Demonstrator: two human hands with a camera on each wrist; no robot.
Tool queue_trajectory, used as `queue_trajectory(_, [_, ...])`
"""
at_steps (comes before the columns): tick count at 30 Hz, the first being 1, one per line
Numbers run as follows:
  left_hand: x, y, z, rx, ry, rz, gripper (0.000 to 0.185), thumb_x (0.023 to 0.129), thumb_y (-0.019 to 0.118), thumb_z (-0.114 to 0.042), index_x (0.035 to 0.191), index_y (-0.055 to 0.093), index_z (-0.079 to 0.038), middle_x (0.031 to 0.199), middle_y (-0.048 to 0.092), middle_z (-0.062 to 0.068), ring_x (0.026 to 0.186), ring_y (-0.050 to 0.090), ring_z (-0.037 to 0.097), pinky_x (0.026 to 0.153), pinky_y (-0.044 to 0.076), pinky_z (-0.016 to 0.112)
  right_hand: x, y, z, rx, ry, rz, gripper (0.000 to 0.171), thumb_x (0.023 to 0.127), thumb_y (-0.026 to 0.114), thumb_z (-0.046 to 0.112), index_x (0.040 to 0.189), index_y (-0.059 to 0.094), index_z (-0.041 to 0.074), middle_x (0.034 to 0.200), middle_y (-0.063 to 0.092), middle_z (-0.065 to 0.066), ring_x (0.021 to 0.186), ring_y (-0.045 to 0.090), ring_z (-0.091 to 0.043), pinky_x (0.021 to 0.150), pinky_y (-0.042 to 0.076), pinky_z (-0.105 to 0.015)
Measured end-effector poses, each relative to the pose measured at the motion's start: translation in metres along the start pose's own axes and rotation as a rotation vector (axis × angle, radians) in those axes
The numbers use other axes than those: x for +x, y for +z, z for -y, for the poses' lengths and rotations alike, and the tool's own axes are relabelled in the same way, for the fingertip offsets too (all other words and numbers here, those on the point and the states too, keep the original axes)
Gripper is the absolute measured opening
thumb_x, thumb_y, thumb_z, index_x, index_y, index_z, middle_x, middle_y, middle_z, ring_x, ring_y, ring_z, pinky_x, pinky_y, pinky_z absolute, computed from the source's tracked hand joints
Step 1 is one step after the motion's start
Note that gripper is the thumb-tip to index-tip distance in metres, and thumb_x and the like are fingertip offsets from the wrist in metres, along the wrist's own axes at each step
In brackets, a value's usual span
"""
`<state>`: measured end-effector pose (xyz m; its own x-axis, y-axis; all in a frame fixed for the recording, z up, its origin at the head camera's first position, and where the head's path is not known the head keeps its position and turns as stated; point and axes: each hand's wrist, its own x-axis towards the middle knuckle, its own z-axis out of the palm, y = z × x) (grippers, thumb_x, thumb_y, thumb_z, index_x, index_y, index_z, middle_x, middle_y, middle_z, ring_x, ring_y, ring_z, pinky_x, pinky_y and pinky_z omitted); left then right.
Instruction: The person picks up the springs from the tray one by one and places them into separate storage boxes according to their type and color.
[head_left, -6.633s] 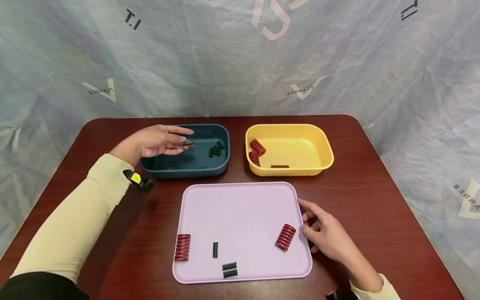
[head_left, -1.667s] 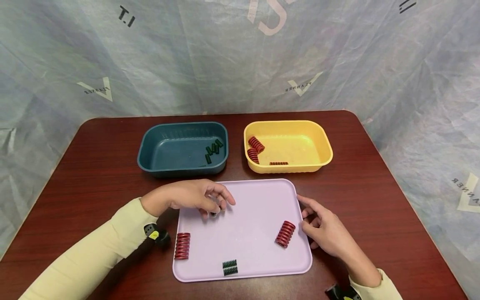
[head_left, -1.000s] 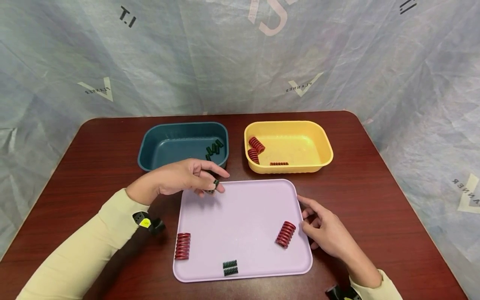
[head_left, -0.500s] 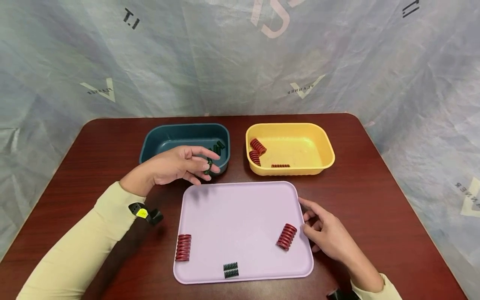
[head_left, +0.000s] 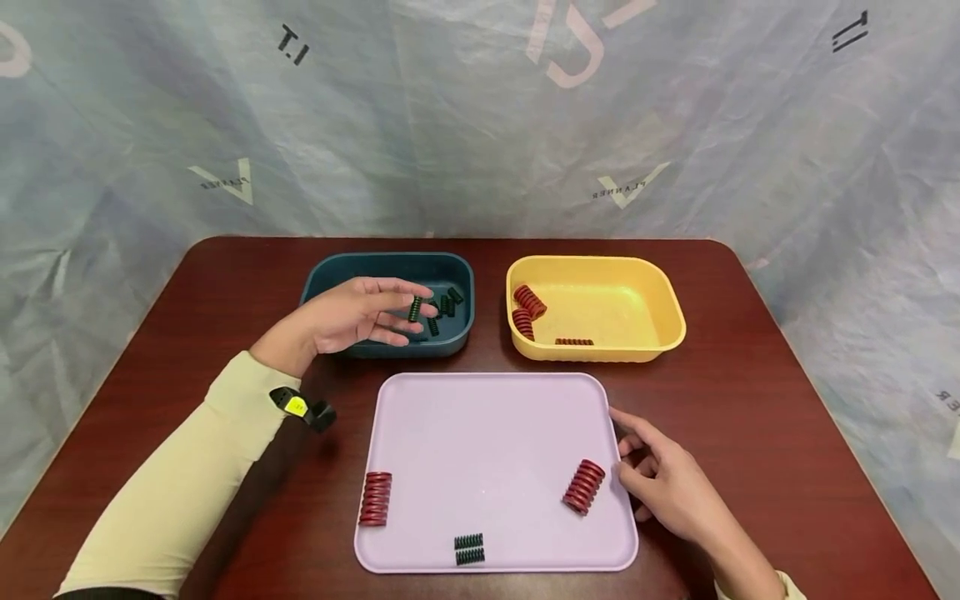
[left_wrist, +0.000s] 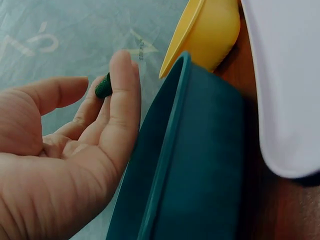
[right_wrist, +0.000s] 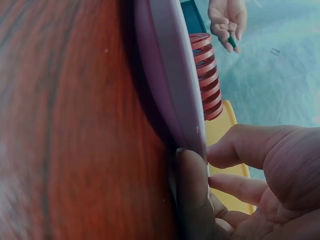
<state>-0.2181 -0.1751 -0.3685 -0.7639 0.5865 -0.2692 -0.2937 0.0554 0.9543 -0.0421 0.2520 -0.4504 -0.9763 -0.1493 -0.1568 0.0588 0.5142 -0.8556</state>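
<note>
My left hand (head_left: 352, 312) hovers palm up over the teal bin (head_left: 324, 279) and pinches a small green spring (head_left: 414, 309) at its fingertips. In the left wrist view the green spring (left_wrist: 103, 86) sits between the fingertips (left_wrist: 122, 65), with the thumb apart. Several green springs (head_left: 447, 302) lie in the bin's right end. My right hand (head_left: 663, 487) rests on the table, fingers touching the right rim of the lilac tray (head_left: 487, 433) beside a red spring (head_left: 584, 487). The right wrist view shows the thumb (right_wrist: 192, 200) against the rim.
On the tray lie another red spring (head_left: 375, 498) at the front left and two small green springs (head_left: 469, 550) at the front edge. The yellow bin (head_left: 670, 304) behind holds three red springs (head_left: 528, 302). A plastic sheet hangs behind the brown table (head_left: 750, 350).
My left hand picked a green spring off the tray and carried it back and up over the teal bin. The right hand stayed at the tray's rim.
</note>
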Motion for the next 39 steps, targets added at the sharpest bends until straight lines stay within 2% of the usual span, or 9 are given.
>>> queue_trajectory(8, [0.008,-0.016,-0.007,-0.005,-0.044,-0.011,0.038,0.110,0.052,-0.017,0.144,0.055,0.000,0.135,0.065,0.015,0.116,0.068,0.031,0.093,0.059,0.043,0.000,0.000,-0.001,-0.001,0.006,0.002,0.064,0.092,0.064,-0.007,0.150,0.051,0.018,0.106,0.055,-0.013,0.064,0.059,-0.015,0.042,0.056,-0.037])
queue_trajectory(14, [0.022,-0.028,-0.015,-0.006,-0.114,0.029,0.048,0.111,0.048,-0.018,0.153,0.043,0.005,0.137,0.064,0.017,0.118,0.066,0.031,0.098,0.056,0.046,-0.001,-0.003,-0.002,0.000,0.010,0.004,0.065,0.091,0.064,-0.007,0.149,0.051,0.018,0.105,0.055,-0.013,0.064,0.059,-0.016,0.041,0.056,-0.038])
queue_trajectory(20, [0.034,-0.036,-0.028,0.066,-0.184,0.082,0.048,0.112,0.046,-0.020,0.153,0.042,0.005,0.144,0.058,0.020,0.119,0.066,0.031,0.101,0.053,0.048,-0.002,-0.003,-0.003,0.000,0.004,-0.003,0.065,0.090,0.063,-0.010,0.149,0.052,0.016,0.103,0.055,-0.014,0.062,0.058,-0.016,0.041,0.055,-0.038])
queue_trajectory(26, [0.040,-0.045,-0.039,0.104,-0.243,0.064,0.049,0.113,0.044,-0.020,0.154,0.040,0.006,0.149,0.052,0.023,0.127,0.061,0.037,0.106,0.047,0.053,0.002,0.000,-0.002,0.004,-0.008,0.009,0.064,0.090,0.062,-0.009,0.149,0.051,0.014,0.104,0.055,-0.014,0.063,0.058,-0.016,0.041,0.056,-0.038])
queue_trajectory(31, [0.049,-0.054,-0.041,0.141,-0.277,0.064,0.049,0.113,0.045,-0.020,0.154,0.040,0.007,0.151,0.049,0.025,0.137,0.048,0.045,0.107,0.047,0.054,0.002,0.000,-0.002,-0.002,-0.008,0.009,0.064,0.090,0.062,-0.009,0.149,0.052,0.014,0.104,0.055,-0.014,0.063,0.058,-0.016,0.041,0.056,-0.038])
queue_trajectory(39, [0.059,-0.064,-0.041,0.205,-0.331,0.077,0.052,0.113,0.042,-0.021,0.157,0.033,0.006,0.158,0.039,0.026,0.140,0.045,0.043,0.107,0.048,0.051,0.002,-0.001,-0.005,-0.005,-0.016,0.009,0.063,0.091,0.062,-0.008,0.149,0.052,0.015,0.104,0.054,-0.014,0.063,0.058,-0.015,0.041,0.056,-0.038])
